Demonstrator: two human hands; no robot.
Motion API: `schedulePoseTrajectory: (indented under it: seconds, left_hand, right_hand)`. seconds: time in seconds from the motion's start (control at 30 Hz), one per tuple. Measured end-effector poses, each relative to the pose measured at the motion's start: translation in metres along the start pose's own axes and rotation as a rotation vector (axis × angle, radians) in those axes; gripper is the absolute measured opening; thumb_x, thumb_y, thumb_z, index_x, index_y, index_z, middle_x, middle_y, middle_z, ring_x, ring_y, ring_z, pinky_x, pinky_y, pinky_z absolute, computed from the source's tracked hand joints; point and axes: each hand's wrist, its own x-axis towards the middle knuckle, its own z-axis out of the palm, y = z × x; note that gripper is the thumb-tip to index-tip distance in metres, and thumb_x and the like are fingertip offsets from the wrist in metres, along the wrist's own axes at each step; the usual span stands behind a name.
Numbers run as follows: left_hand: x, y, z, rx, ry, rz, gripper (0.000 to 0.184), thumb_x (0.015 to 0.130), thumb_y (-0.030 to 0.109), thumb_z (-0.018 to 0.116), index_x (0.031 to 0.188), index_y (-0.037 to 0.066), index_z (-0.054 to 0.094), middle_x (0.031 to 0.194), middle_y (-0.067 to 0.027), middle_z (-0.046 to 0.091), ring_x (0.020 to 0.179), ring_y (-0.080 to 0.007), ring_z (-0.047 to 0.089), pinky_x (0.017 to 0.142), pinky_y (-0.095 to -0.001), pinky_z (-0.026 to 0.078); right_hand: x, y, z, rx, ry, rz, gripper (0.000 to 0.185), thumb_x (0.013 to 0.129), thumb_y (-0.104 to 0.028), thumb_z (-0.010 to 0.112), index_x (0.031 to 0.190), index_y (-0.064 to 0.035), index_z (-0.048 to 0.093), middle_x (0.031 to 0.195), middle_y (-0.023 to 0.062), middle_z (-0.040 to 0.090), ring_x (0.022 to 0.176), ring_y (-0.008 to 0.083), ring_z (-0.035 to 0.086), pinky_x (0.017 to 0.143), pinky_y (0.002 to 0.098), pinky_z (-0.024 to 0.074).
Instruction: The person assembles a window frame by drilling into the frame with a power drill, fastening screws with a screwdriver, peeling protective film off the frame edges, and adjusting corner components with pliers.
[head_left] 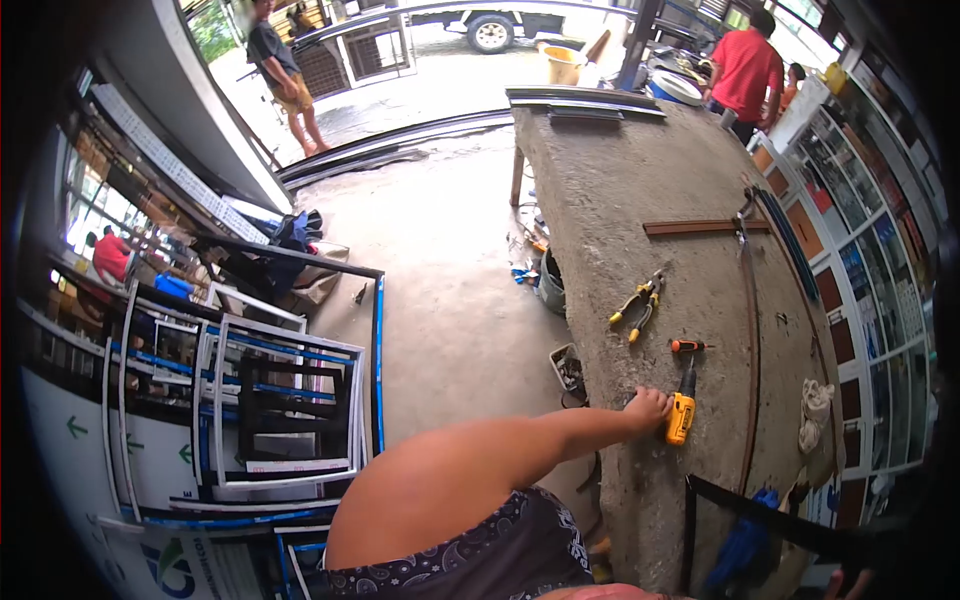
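On the concrete workbench [610, 180], my left hand [650, 408] is closed around the handle of a yellow-and-black cordless drill [681, 415], which lies on its side. An orange-and-black screwdriver [688, 346] lies just beyond the drill's chuck. Farther up are pliers [640, 304] with yellow-and-black handles, spread apart. At the lower right, my right hand [848, 584] shows only as blurred fingers beside a black frame [770, 515], which it appears to hold tilted over the bench edge. Under the frame is a blue cloth-like thing [740, 545].
Brown metal strips [748, 350] and a whitish cloth bundle [815, 412] lie on the bench's right side. Dark profiles [585, 100] rest at its far end. Frames [290, 400] stack at left. A person in red [745, 70] stands beyond the bench, another person [280, 75] near the doorway.
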Motion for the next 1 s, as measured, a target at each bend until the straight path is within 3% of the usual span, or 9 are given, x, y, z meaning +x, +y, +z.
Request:
schedulePoseTrajectory:
  seconds: [0.07, 0.2, 0.4, 0.5, 0.6, 0.7, 0.8, 0.9, 1.0]
  left_hand:
    - [0.0, -0.002, -0.018, -0.117, -0.085, -0.022, 0.058, 0.09, 0.028, 0.056, 0.142, 0.003, 0.044, 0.123, -0.0137, 0.058, 0.109, -0.0301, 0.056, 0.088, -0.0533, 0.045]
    - [0.012, -0.015, -0.016, -0.243, -0.097, -0.034, 0.056, 0.085, 0.028, 0.066, 0.133, 0.004, 0.05, 0.116, -0.0106, 0.062, 0.106, -0.0282, 0.06, 0.084, -0.0441, 0.049]
    - [-0.03, -0.025, -0.041, -0.416, -0.224, -0.083, 0.064, 0.075, 0.028, 0.077, 0.13, 0.006, 0.051, 0.114, -0.0127, 0.065, 0.108, -0.0344, 0.062, 0.085, -0.0484, 0.052]
    - [-0.075, -0.042, -0.03, -0.594, -0.231, -0.119, 0.067, 0.076, 0.025, 0.074, 0.134, 0.006, 0.045, 0.119, -0.0163, 0.062, 0.111, -0.0383, 0.059, 0.091, -0.0463, 0.05]
    - [-0.123, -0.06, -0.054, -0.659, -0.316, -0.086, 0.067, 0.078, 0.024, 0.073, 0.135, 0.005, 0.044, 0.12, -0.0192, 0.061, 0.11, -0.0388, 0.059, 0.092, -0.0469, 0.049]
    - [-0.163, -0.074, -0.058, -0.768, -0.308, -0.067, 0.056, 0.079, 0.024, 0.072, 0.126, 0.005, 0.047, 0.11, -0.0219, 0.064, 0.103, -0.0397, 0.062, 0.087, -0.047, 0.049]
    - [-0.209, -0.077, -0.048, -0.847, -0.202, -0.074, 0.054, 0.083, 0.026, 0.069, 0.127, 0.005, 0.048, 0.108, -0.0216, 0.064, 0.103, -0.0408, 0.061, 0.086, -0.0465, 0.049]
    - [-0.265, -0.073, -0.001, -1.061, -0.032, -0.187, 0.054, 0.086, 0.029, 0.067, 0.13, 0.005, 0.048, 0.108, -0.021, 0.064, 0.101, -0.038, 0.062, 0.086, -0.0449, 0.049]
    - [-0.315, -0.055, 0.025, -1.203, 0.0, -0.591, 0.057, 0.086, 0.033, 0.067, 0.132, 0.006, 0.049, 0.107, -0.0195, 0.066, 0.097, -0.0333, 0.064, 0.084, -0.0438, 0.05]
  right_hand:
    - [-0.011, 0.003, 0.002, -0.047, 0.087, -0.035, 0.062, 0.086, -0.062, 0.063, 0.101, -0.0017, 0.069, 0.091, 0.0155, 0.071, 0.079, 0.0344, 0.068, 0.069, 0.0412, 0.0531]
    - [-0.02, 0.026, 0.006, -0.156, 0.214, -0.136, 0.057, 0.083, -0.058, 0.069, 0.102, -0.0043, 0.072, 0.082, 0.0099, 0.07, 0.071, 0.0295, 0.067, 0.064, 0.038, 0.0546]
    - [-0.005, 0.055, -0.037, -0.346, 0.383, -0.613, 0.052, 0.086, -0.053, 0.069, 0.099, -0.0027, 0.07, 0.086, 0.0135, 0.069, 0.07, 0.0293, 0.067, 0.058, 0.0389, 0.0524]
    - [0.004, 0.05, -0.052, -0.356, 0.567, -0.601, 0.053, 0.089, -0.051, 0.066, 0.102, -0.0005, 0.068, 0.09, 0.0153, 0.068, 0.072, 0.0282, 0.066, 0.059, 0.0381, 0.0522]
    - [0.022, 0.059, -0.051, -0.123, 0.46, -0.551, 0.067, 0.082, -0.068, 0.063, 0.096, -0.0025, 0.061, 0.068, 0.0171, 0.058, 0.059, 0.0311, 0.059, 0.051, 0.041, 0.0462]
    - [0.06, 0.028, -0.047, 0.07, 0.648, -0.814, 0.064, 0.082, -0.07, 0.061, 0.076, -0.0068, 0.052, 0.054, 0.0086, 0.039, 0.042, 0.028, 0.042, 0.038, 0.039, 0.0302]
    - [0.078, 0.006, -0.036, 0.157, 0.687, -0.923, 0.063, 0.084, -0.069, 0.06, 0.068, -0.0081, 0.051, 0.056, 0.0095, 0.043, 0.044, 0.0278, 0.045, 0.04, 0.0384, 0.0321]
    - [0.084, 0.017, -0.016, 0.209, 0.687, -0.954, 0.065, 0.085, -0.07, 0.054, 0.069, -0.0074, 0.051, 0.058, 0.0097, 0.044, 0.047, 0.0279, 0.046, 0.044, 0.0385, 0.0344]
    - [0.09, 0.025, 0.005, 0.264, 0.713, -0.978, 0.067, 0.086, -0.072, 0.049, 0.071, -0.0068, 0.05, 0.06, 0.0101, 0.043, 0.049, 0.0281, 0.046, 0.046, 0.0386, 0.0346]
